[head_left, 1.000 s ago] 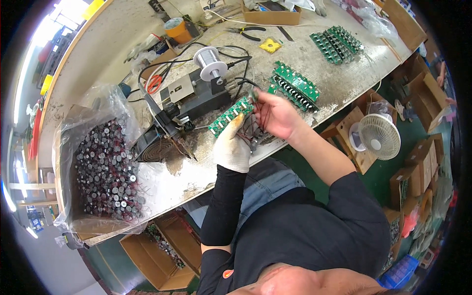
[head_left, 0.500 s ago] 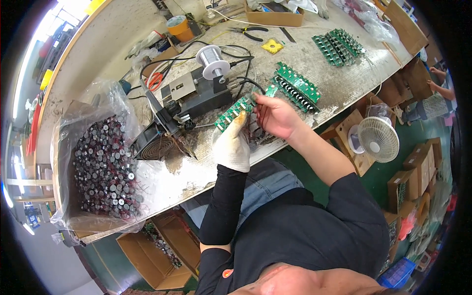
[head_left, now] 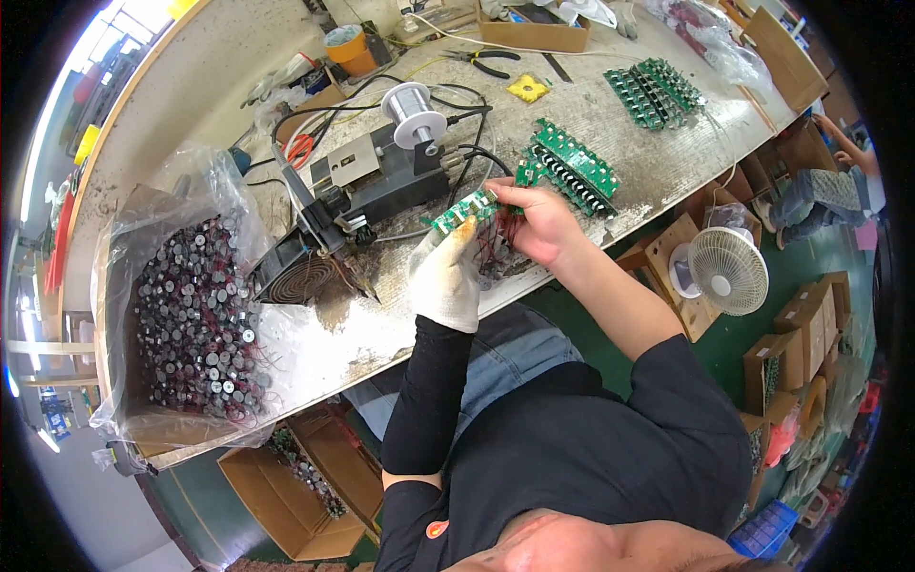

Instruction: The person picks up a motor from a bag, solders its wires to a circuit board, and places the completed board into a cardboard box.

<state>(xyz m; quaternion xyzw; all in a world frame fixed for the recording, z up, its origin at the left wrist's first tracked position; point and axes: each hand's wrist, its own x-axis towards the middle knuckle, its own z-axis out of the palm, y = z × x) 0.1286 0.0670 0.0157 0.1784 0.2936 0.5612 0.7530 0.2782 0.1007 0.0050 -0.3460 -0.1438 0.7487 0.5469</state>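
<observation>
My left hand [head_left: 448, 276], in a white glove with a stained thumb, grips a narrow green circuit board [head_left: 464, 212] carrying a row of pale parts. My bare right hand [head_left: 543, 224] pinches the board's right end between thumb and fingers. Dark red wires [head_left: 491, 250] hang below the board between the hands; where they attach is hidden. Just beyond my right hand lies a stack of green circuit boards [head_left: 574, 162]. Left of the held board stands a soldering device with a solder wire spool [head_left: 412, 107] and an iron in a black holder [head_left: 329, 224].
A plastic-lined box [head_left: 119, 334] of small round wired parts sits at the bench's left. More boards [head_left: 656, 92], pliers [head_left: 486, 63] and a yellow sponge [head_left: 527, 89] lie farther back. Beyond the bench edge are a fan [head_left: 726, 272], cartons [head_left: 805, 329] and another person [head_left: 829, 195].
The held board has tilted flatter and shifted slightly right. My right fingers have closed in at its end. The other person in the background has moved.
</observation>
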